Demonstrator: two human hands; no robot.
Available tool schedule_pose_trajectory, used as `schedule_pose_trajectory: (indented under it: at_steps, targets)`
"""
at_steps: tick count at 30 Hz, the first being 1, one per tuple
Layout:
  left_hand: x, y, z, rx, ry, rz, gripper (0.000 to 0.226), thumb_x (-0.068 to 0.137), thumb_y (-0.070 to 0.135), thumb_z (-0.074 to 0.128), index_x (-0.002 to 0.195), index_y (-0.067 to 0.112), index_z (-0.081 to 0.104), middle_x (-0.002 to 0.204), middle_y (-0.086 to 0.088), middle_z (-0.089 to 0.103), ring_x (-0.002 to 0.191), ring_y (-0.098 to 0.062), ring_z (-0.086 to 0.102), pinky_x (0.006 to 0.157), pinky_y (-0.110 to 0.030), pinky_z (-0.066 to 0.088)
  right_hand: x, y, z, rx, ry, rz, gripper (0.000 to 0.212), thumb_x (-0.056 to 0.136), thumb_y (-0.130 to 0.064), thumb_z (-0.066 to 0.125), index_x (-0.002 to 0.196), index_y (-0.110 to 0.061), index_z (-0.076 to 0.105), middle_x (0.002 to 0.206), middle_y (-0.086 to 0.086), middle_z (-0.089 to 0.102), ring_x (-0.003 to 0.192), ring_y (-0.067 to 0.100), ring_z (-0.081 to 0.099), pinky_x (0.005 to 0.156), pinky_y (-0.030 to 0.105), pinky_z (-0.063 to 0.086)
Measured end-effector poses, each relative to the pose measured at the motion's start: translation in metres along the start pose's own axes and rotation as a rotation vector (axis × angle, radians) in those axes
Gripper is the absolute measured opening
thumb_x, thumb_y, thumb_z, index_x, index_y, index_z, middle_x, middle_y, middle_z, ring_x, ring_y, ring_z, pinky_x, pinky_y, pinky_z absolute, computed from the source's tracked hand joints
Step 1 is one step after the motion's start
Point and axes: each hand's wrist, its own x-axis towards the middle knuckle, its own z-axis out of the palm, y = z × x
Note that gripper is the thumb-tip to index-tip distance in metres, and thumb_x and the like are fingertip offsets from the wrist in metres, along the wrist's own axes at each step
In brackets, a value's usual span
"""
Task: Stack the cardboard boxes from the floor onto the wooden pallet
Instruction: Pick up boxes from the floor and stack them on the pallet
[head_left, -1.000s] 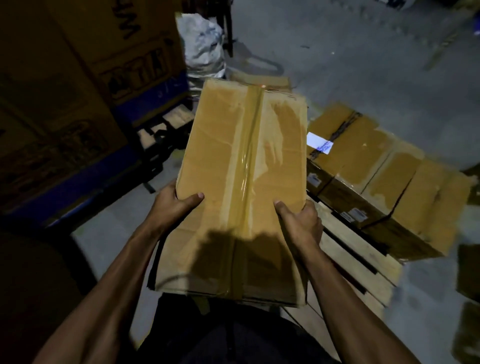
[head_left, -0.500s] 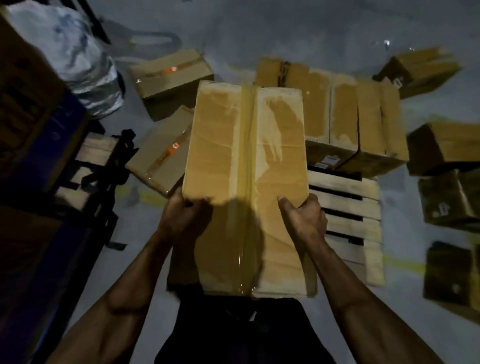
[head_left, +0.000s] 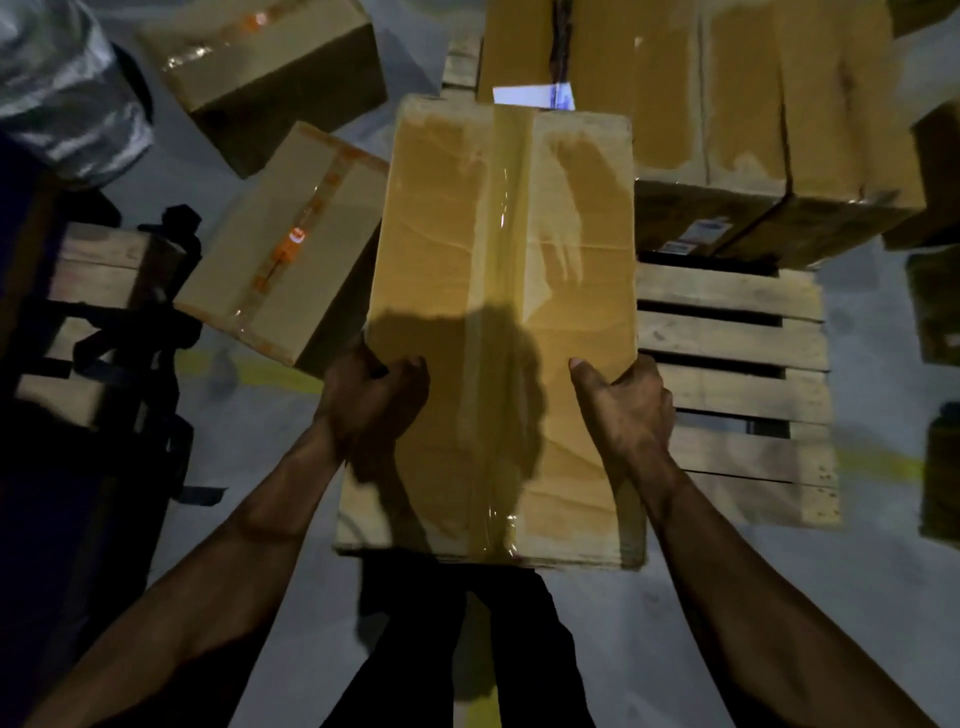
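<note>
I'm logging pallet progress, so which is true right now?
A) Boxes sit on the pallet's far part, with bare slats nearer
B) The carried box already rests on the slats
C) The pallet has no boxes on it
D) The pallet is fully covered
A: stacked boxes fill the far part of the wooden pallet, whose near slats lie bare, while both hands, left hand and right hand, hold the carried box.

Dim light down here, with one bright patch in the middle and deep shadow along the left side. Grey concrete floor (head_left: 737, 613) all around, a yellow painted line (head_left: 270, 371) running across it. Top left, a bundle wrapped in shiny plastic film (head_left: 67, 93). At the left edge, a dark blue surface (head_left: 21, 171), and beside it a second wooden frame (head_left: 98, 270) crossed by black straps (head_left: 130, 343).
</note>
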Motion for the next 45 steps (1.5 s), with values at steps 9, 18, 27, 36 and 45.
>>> schedule_pose_trajectory:
  at_steps: [9,18,27,36,45]
  targets:
    - [0.085,-0.102,0.077,-0.039,0.082,-0.206,0.059,0.062,0.066,0.065,0.113,0.038,0.059,0.121,-0.007,0.069,0.118,-0.034,0.061,0.103,-0.055,0.049,0.1,0.085,0.066,0.016,-0.002,0.014,0.062,0.075,-0.067,0.067,0.111,-0.017,0.06,0.107,0.008,0.068,0.101,0.035,0.063,0.088,0.044,0.053]
    - [0.136,-0.135,0.133,0.016,0.1,-0.18,0.055,0.072,0.056,0.062,0.119,0.028,0.057,0.114,-0.008,0.068,0.109,-0.031,0.063,0.099,-0.052,0.052,0.166,0.121,0.094,0.026,0.014,-0.014,0.074,0.072,-0.071,0.063,0.122,-0.017,0.057,0.115,0.012,0.066,0.107,0.038,0.06,0.093,0.049,0.051]
    - [0.163,-0.153,0.148,0.047,0.127,-0.211,0.062,0.077,0.045,0.063,0.129,0.011,0.06,0.11,-0.013,0.07,0.104,-0.034,0.065,0.093,-0.052,0.054,0.196,0.132,0.113,0.005,0.027,-0.026,0.071,0.078,-0.067,0.067,0.124,-0.015,0.054,0.112,0.013,0.066,0.106,0.038,0.06,0.092,0.048,0.051]
    - [0.18,-0.166,0.146,0.126,0.067,-0.208,0.054,0.09,0.052,0.064,0.134,0.022,0.051,0.119,-0.008,0.066,0.11,-0.031,0.062,0.096,-0.053,0.053,0.202,0.13,0.121,-0.049,0.034,-0.007,0.072,0.084,-0.061,0.067,0.133,-0.012,0.048,0.123,0.018,0.063,0.113,0.041,0.057,0.092,0.044,0.045]
    - [0.145,-0.153,0.145,0.287,0.044,-0.164,0.057,0.095,0.038,0.066,0.141,0.016,0.041,0.128,-0.01,0.064,0.113,-0.033,0.062,0.096,-0.046,0.053,0.157,0.15,0.119,-0.346,-0.02,-0.29,0.075,0.099,-0.051,0.049,0.159,-0.021,0.017,0.165,0.016,0.011,0.145,0.041,0.026,0.11,0.056,0.036]
